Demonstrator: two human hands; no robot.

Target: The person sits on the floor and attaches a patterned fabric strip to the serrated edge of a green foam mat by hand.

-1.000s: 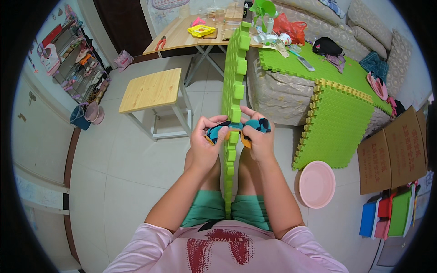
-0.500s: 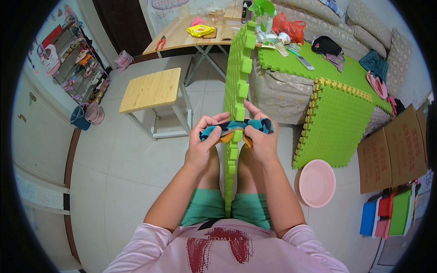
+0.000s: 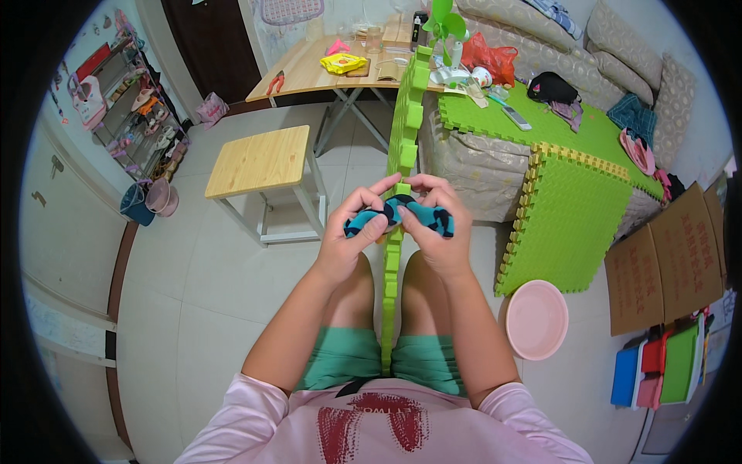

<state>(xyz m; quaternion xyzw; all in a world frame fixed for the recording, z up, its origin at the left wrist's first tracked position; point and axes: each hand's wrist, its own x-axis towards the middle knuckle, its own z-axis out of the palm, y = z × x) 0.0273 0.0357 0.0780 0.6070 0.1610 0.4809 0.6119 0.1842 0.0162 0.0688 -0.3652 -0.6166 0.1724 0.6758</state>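
A green foam mat [image 3: 403,127] stands on edge between my knees, its toothed rim toward me. A small teal-and-black patterned cloth [image 3: 430,220] lies across that rim and hangs over both sides. My left hand [image 3: 341,241] pinches its left part between thumb and fingers. On the other side my right hand [image 3: 446,246] grips the right part, its thumb pressing near the rim. The fingertips of both hands rest close to the mat's faces. A bit of orange shows under the cloth; most of it is hidden.
A wooden-topped stool [image 3: 259,158] stands ahead on the left, before a table [image 3: 305,66] with pliers [image 3: 275,83] and a yellow packet [image 3: 342,63]. To the right are a mat-covered sofa [image 3: 471,166], stacked green mats [image 3: 568,224], a pink basin [image 3: 537,320] and a cardboard box [image 3: 668,259].
Both hands have drawn closer together at the rim, the right thumb moving left. The cloth is bunched more, and less orange shows. The mat's top edge has shifted slightly right.
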